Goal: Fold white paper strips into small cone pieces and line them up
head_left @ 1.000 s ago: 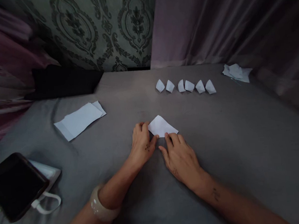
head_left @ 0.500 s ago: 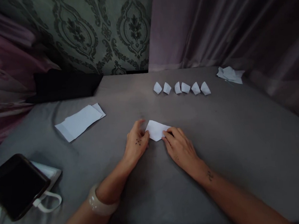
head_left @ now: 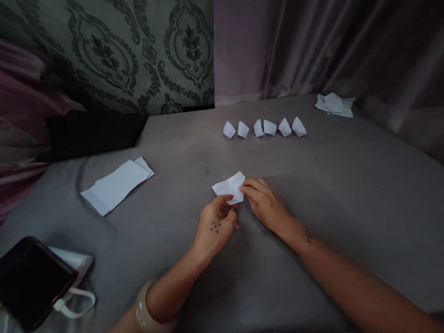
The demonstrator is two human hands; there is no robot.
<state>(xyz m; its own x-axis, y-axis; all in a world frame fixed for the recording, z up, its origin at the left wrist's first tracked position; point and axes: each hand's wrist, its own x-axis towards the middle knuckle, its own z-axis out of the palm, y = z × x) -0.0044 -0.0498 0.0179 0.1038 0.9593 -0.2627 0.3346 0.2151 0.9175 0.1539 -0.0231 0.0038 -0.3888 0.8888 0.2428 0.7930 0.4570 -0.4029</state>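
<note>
A small folded sheet of white paper [head_left: 227, 186] lies in front of me, with creases across it and one corner pointing away to the upper right. My right hand [head_left: 266, 204] pinches its right edge between thumb and fingertips. At the near edge, my left hand [head_left: 214, 225] has its index finger reaching over the paper, while the thumb is apart from that finger and clear of the sheet. The undersides of the left fingers are partly hidden. Beyond the hands stands a row of several small folded white paper pieces [head_left: 270, 127].
Flat white paper strips [head_left: 113, 187] lie stacked on the left of the grey cloth surface [head_left: 362, 217]. A dark-screened phone [head_left: 30, 281] with a white cable [head_left: 79, 303] is near left. Paper scraps [head_left: 333, 104] sit far right, black cloth [head_left: 94, 132] far left.
The paper has been turned and its outline differs, with creases now showing. My left hand has left its left corner for the near edge. My right hand stays at the right side.
</note>
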